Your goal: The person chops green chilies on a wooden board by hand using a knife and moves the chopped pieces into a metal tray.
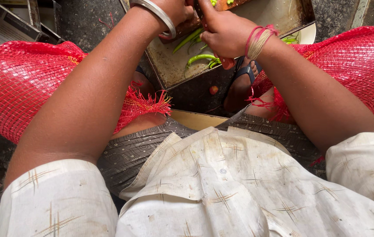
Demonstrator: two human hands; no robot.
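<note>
While my right hand [224,33] grips a red-handled knife [227,63] over green chillies [200,58], my left hand [176,8] presses the wooden board [187,26] on the metal tray [279,15].

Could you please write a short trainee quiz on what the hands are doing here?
1. True or false: the green chillies lie on a metal tray.
2. Which wrist wears the metal bangle: A left, B right?
3. What does the right hand grip?

Key: 1 true. 2 A; the right wrist carries a thread band. 3 A red-handled tool, probably a knife; its blade is hidden. The left hand is cut off by the frame edge.
</note>
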